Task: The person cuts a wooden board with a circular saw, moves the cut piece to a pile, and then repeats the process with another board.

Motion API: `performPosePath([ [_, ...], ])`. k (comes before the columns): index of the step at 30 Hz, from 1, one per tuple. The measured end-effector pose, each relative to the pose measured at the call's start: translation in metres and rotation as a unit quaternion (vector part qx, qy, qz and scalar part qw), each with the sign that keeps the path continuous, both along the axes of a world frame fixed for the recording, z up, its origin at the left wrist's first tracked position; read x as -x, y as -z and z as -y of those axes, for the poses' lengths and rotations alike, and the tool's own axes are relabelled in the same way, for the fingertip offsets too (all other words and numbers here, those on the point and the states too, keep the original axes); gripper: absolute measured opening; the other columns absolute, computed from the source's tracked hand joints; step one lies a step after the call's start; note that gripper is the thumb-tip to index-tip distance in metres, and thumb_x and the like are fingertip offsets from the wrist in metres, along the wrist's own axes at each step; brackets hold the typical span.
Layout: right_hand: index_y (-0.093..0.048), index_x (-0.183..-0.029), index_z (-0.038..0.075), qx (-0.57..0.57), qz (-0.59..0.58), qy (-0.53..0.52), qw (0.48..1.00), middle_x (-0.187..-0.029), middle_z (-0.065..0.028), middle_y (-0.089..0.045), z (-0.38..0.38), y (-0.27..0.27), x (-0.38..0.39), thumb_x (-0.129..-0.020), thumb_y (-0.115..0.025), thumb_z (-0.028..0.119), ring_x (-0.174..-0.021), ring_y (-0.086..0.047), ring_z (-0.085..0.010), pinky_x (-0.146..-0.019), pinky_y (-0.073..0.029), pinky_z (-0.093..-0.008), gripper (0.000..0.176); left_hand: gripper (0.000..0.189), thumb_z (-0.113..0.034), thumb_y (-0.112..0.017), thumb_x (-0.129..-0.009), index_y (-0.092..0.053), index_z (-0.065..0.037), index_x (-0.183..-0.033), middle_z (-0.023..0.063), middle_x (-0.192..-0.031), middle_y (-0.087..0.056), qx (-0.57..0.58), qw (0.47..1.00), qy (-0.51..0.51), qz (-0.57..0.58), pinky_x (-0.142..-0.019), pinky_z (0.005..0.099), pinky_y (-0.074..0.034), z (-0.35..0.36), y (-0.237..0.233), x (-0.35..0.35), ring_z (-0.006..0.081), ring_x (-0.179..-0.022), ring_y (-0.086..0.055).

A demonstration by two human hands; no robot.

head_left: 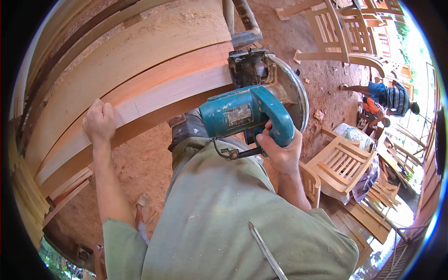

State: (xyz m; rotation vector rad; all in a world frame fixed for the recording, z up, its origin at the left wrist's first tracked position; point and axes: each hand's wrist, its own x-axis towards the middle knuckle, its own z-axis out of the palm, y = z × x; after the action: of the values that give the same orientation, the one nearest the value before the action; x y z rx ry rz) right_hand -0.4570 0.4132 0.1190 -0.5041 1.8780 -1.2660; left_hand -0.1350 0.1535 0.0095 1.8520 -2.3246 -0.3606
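My right hand (pixel 283 150) is wrapped round the rear handle of a teal circular saw (pixel 238 114), its fingers near the trigger. The saw sits at the far right end of a pale wooden board (pixel 179 88), with its round blade guard (pixel 291 88) toward the right. Whether the blade touches the wood is hidden. My left hand (pixel 100 122) is closed in a fist over the board's near edge, toward its left end. A thin pencil line crosses the board to the right of that hand. Behind it lies a wider plank (pixel 140 51) dusted with sawdust.
Wooden chairs (pixel 326 35) stand at the upper right, and a slatted chair (pixel 343 163) is at the right. Two people (pixel 392 99) are farther off. Scrap wood (pixel 382 200) is piled at the right. A black cord leaves the saw handle. Wood chips dot the dirt floor (pixel 144 172).
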Motion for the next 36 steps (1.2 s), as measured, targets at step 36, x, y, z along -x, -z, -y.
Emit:
performPosePath([
  [36, -0.06, -0.097, 0.001, 0.021, 0.002, -0.026, 0.999, -0.079, 0.0019, -0.059, 0.004, -0.003, 0.001, -0.077, -0.073, -0.006, -0.071, -0.054, -0.0041, -0.064, -0.044, -0.0202, 0.025, 0.024, -0.021, -0.047, -0.087, -0.05, -0.002, -0.073, 0.0183, -0.078, -0.061, -0.005, 1.0, 0.009, -0.02, -0.07, 0.0496, -0.044, -0.006, -0.002, -0.003, 0.0408, -0.076, -0.06],
])
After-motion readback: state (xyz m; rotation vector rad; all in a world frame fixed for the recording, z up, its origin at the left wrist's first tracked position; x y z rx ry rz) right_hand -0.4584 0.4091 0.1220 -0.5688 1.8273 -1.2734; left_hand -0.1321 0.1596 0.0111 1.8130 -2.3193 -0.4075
